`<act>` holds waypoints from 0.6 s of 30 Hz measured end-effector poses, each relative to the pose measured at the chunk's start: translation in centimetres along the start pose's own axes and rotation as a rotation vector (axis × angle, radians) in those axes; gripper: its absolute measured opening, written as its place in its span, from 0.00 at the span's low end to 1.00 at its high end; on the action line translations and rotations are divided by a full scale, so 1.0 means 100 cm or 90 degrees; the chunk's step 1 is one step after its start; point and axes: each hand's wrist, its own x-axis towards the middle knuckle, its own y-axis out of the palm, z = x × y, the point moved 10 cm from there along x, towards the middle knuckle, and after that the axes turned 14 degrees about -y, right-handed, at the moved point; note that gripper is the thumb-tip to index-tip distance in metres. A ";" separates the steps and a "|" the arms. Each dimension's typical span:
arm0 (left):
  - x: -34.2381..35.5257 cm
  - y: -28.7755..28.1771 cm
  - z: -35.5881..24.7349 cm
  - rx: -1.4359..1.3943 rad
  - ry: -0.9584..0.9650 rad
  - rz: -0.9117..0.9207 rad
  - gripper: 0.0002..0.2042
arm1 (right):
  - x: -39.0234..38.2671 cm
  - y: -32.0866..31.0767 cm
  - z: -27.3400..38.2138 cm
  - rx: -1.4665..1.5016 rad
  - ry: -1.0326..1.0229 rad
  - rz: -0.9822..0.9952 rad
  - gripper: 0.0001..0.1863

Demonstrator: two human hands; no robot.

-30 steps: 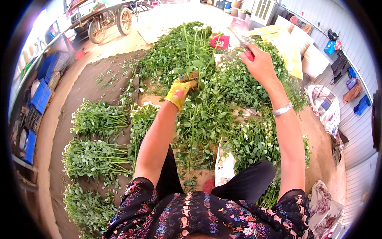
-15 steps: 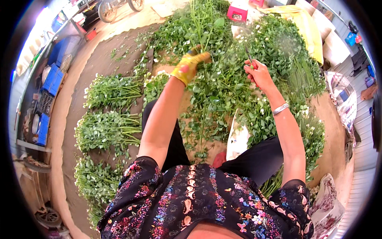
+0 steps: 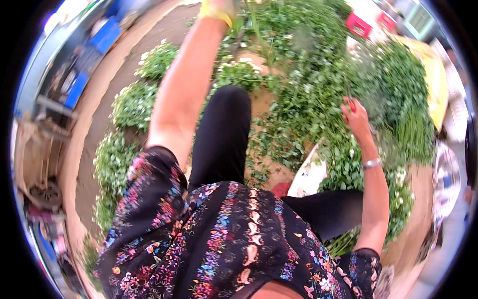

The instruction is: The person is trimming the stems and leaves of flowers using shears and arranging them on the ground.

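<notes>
My left hand (image 3: 218, 8), in a yellow glove, is stretched far forward to the top edge. It is blurred and its fingers run out of the picture, so I cannot see what they hold. Green stems (image 3: 255, 25) rise just to its right. In my right hand (image 3: 356, 118) I grip red-handled scissors (image 3: 353, 106), their thin dark blades pointing away from me over the greenery. A large heap of leafy cut stems (image 3: 308, 74) with some white flowers spreads in front of me and to the right.
Bunches of white-flowered stems (image 3: 134, 105) lie in a column on dark sheeting (image 3: 107, 94) at left. Blue crates (image 3: 77, 89) stand along the left side. A red crate (image 3: 358, 25) and a yellow sheet (image 3: 432, 79) are at far right. White sacking (image 3: 309, 174) lies between my legs.
My left hand has reached farther forward and left, away from the middle of the heap. My view has swung, and my right hand with the scissors now appears lower and farther right.
</notes>
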 end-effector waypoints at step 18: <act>-0.668 -0.388 -0.324 1.262 -0.225 -1.011 0.19 | -0.099 0.159 -0.049 0.481 0.342 0.271 0.17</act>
